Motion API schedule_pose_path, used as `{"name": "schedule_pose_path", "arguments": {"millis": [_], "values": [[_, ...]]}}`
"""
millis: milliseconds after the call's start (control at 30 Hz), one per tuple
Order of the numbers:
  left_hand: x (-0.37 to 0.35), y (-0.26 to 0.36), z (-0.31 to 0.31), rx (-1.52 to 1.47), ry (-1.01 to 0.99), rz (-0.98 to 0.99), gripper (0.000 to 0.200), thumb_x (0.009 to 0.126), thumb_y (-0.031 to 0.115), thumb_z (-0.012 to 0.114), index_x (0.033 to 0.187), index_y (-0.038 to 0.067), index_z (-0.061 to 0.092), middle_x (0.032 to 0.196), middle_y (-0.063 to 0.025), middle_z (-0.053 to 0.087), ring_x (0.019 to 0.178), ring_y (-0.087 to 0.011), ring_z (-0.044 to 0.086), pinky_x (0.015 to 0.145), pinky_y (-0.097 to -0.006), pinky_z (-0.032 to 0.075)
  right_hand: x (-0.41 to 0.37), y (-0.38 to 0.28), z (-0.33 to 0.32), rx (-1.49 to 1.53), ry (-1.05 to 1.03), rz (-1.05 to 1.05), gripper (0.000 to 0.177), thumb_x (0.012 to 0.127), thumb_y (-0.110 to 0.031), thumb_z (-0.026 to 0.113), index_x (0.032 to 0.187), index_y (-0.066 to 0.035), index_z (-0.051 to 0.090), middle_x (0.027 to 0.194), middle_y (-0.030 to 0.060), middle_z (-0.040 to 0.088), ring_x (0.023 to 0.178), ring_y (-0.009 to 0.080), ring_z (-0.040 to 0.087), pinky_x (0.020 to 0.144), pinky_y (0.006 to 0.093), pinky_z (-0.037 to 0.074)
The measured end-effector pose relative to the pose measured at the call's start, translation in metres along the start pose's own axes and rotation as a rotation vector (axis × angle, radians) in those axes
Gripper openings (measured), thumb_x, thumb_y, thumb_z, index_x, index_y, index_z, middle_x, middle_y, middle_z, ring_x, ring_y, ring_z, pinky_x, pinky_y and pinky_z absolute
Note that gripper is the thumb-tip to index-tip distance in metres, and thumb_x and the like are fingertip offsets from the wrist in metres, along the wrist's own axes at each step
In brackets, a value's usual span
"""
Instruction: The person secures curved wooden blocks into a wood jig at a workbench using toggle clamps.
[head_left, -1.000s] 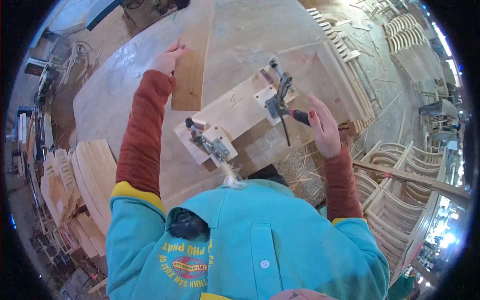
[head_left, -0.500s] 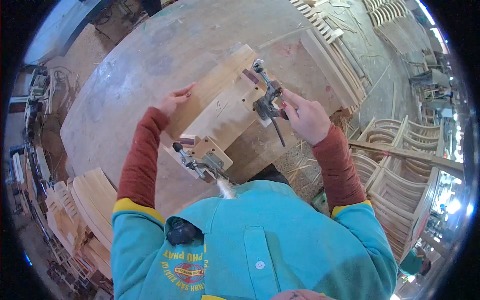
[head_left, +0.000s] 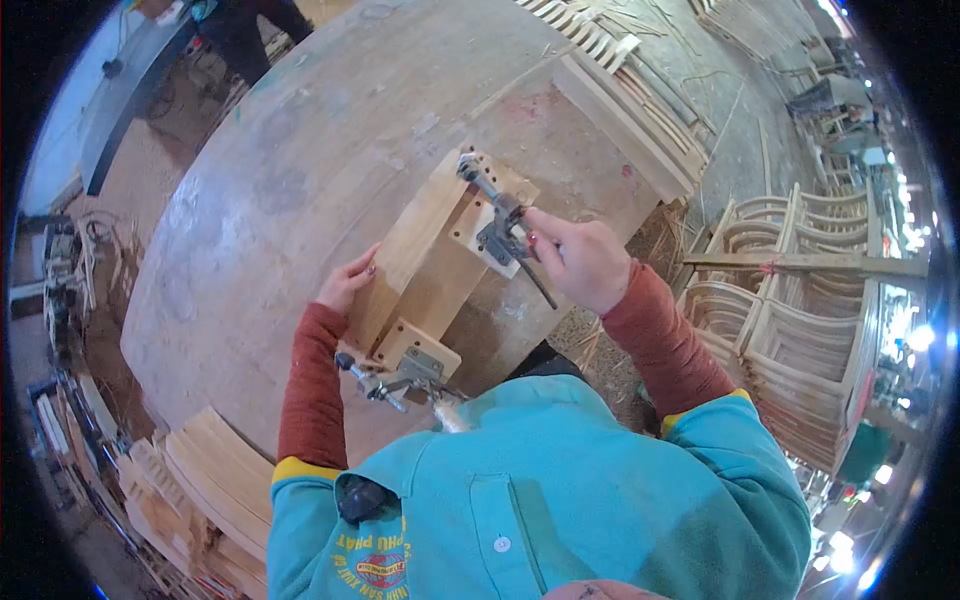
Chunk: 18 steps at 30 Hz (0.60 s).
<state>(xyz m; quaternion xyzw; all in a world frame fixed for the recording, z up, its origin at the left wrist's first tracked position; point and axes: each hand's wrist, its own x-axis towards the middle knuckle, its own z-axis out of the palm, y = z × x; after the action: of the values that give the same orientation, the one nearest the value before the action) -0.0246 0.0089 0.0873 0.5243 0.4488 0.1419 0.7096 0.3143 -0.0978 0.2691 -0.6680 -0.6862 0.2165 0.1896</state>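
While the left hand (head_left: 347, 282) is touching the outer long edge of a long, pale brown, flat wooden board (head_left: 412, 240), that board is lying between the two hands, just to the left hand's right. Its long axis is running aslant, from near the table's (head_left: 250, 270) near edge away toward the far edge, leaning rightward as it goes. The left hand is the nearer one, its thumb and fingers sitting close together by the near half of the board; whether they are gripping or only pressing, I cannot tell.

Across the board, the right hand (head_left: 583, 258) is closing its thumb and fingers on a grey metal toggle clamp (head_left: 505, 245) beside the board's far half, and it is staying off the wood. A second grey metal clamp with a black tip (head_left: 385, 383) is standing by the near end, touched by neither hand. Next to it, a pale wooden block with dark holes (head_left: 400, 338) is sitting against the board's inner side. Slender wooden strips (head_left: 630, 135) are lying along the table's right edge.
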Motion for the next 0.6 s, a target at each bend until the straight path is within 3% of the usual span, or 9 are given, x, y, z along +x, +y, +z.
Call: {"name": "schedule_pose_path", "arguments": {"millis": [233, 333, 433, 600], "values": [[0.006, -0.013, 0.008, -0.146, 0.024, 0.028, 0.045, 0.088, 0.006, 0.050, 0.133, 0.007, 0.044, 0.120, 0.0009, 0.052, 0.105, -0.0086, 0.047, 0.093, -0.0236, 0.035, 0.002, 0.001, 0.001, 0.013, 0.000, 0.041, 0.033, 0.083, -0.017, 0.055, 0.114, -0.006, 0.057, 0.063, 0.0210, 0.057, 0.056, 0.0365, 0.058, 0.052, 0.0406, 0.047], [0.004, -0.011, 0.012, -0.168, 0.025, 0.016, 0.046, 0.088, 0.006, 0.049, 0.133, 0.007, 0.043, 0.122, 0.0005, 0.051, 0.106, -0.0091, 0.047, 0.095, -0.0244, 0.034, -0.001, 0.002, 0.006, 0.046, 0.073, 0.042, 0.032, 0.083, -0.014, 0.054, 0.114, -0.005, 0.056, 0.060, 0.0197, 0.056, 0.055, 0.0342, 0.059, 0.051, 0.0380, 0.047], [0.007, -0.015, 0.008, -0.148, 0.015, 0.032, 0.047, 0.088, 0.007, 0.049, 0.134, 0.007, 0.042, 0.124, 0.0004, 0.050, 0.108, -0.0093, 0.046, 0.096, -0.0252, 0.034, -0.013, 0.000, 0.009, 0.140, 0.167, 0.105, 0.030, 0.083, -0.017, 0.053, 0.111, -0.005, 0.055, 0.059, 0.0170, 0.056, 0.055, 0.0346, 0.059, 0.051, 0.0411, 0.048], [0.005, -0.008, 0.014, -0.185, -0.028, 0.089, 0.049, 0.089, 0.011, 0.050, 0.136, 0.008, 0.039, 0.128, -0.0001, 0.048, 0.110, -0.0103, 0.044, 0.097, -0.0259, 0.033, -0.075, 0.028, 0.044, 0.487, 0.294, 0.162, 0.038, 0.089, -0.015, 0.046, 0.125, -0.003, 0.047, 0.074, 0.0187, 0.059, 0.061, 0.0304, 0.062, 0.057, 0.0347, 0.049]]}}
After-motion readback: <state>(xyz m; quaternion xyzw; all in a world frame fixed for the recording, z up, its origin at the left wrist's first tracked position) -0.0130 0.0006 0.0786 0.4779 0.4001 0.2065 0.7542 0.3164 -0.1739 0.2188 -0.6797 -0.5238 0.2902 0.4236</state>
